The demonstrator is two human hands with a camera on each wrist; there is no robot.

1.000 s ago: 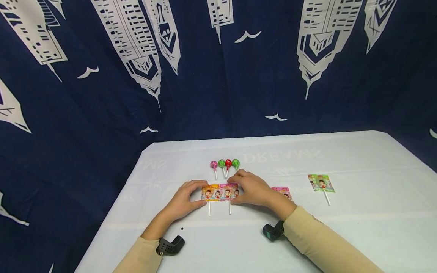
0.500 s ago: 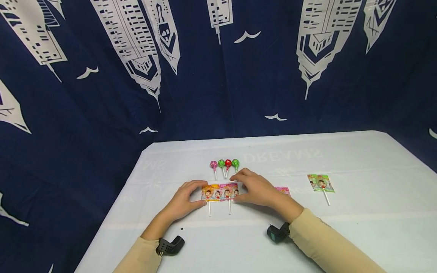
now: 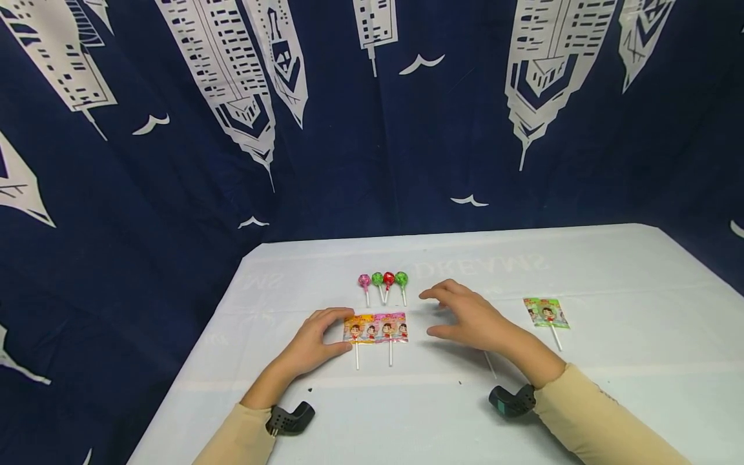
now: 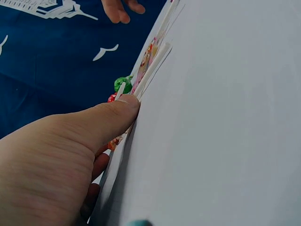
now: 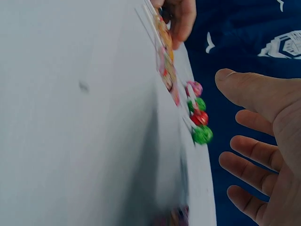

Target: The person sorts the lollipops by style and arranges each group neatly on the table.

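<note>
On the white table (image 3: 401,420), before me: an orange packet (image 3: 360,328) and a pink packet (image 3: 391,327) lie side by side, orange to the left, each with a white stick pointing my way.
Left hand (image 3: 310,342): thumb and forefinger spread, their tips at the orange packet's left corners; how firmly they press I can't tell.
Right hand (image 3: 467,318): well apart from my left, just right of the pink packet and off it, thumb and fingers parted, nothing in my grasp.
Under my right forearm: a white stick (image 3: 491,366) pokes out, its upper end hidden in the head view.
Beyond the packets: four round lollipops in a row, a pink ball (image 3: 363,279), a green ball (image 3: 378,278), a red ball (image 3: 389,278) and a second green ball (image 3: 402,278), sticks toward me.
Farther right: a green packet (image 3: 537,308), its stick slanting nearer me.
Sleeves: beige, with a black device (image 3: 295,418) at my left wrist and another device (image 3: 508,402) at my right.
Backdrop: navy cloth (image 3: 360,155) printed with white buildings and birds.
</note>
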